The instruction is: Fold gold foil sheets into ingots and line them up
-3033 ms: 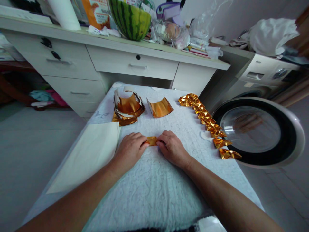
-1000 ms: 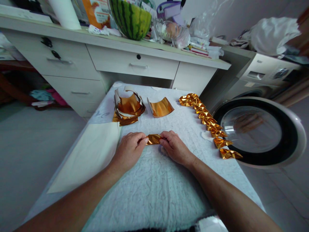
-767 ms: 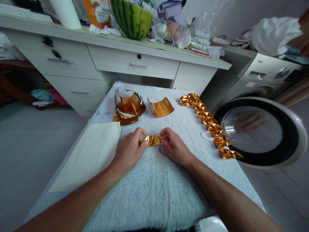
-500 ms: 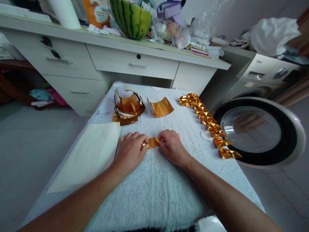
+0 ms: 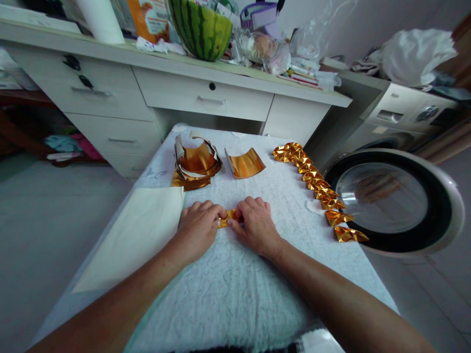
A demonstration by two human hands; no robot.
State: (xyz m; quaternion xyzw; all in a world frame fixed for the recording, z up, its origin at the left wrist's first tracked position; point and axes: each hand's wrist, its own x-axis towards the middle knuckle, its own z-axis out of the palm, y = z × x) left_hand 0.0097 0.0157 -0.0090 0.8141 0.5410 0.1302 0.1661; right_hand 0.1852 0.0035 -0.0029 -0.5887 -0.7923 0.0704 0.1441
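Observation:
A small folded strip of gold foil paper [image 5: 227, 218] lies on the cloth-covered table [image 5: 235, 289]. My left hand [image 5: 201, 225] pinches its left end between thumb and fingers. At the other end, my right hand [image 5: 255, 224] is closed on the strip, its thumb near the strip's middle. Beyond my hands is a curved single gold sheet [image 5: 247, 163]. To its left stands a curled stack of gold sheets [image 5: 198, 162] with pale undersides. A row of folded gold foil pieces [image 5: 317, 182] runs down the table's right side.
A pale flat sheet [image 5: 136, 240] lies at the table's left. An open round washing machine door [image 5: 390, 196] stands close to the right edge. Behind is a white drawer desk [image 5: 206, 95] bearing a cut watermelon [image 5: 201, 30] and plastic bags.
My right hand has slid left along the strip, closer to my left hand. Less of the foil shows between them. The left hand has barely moved.

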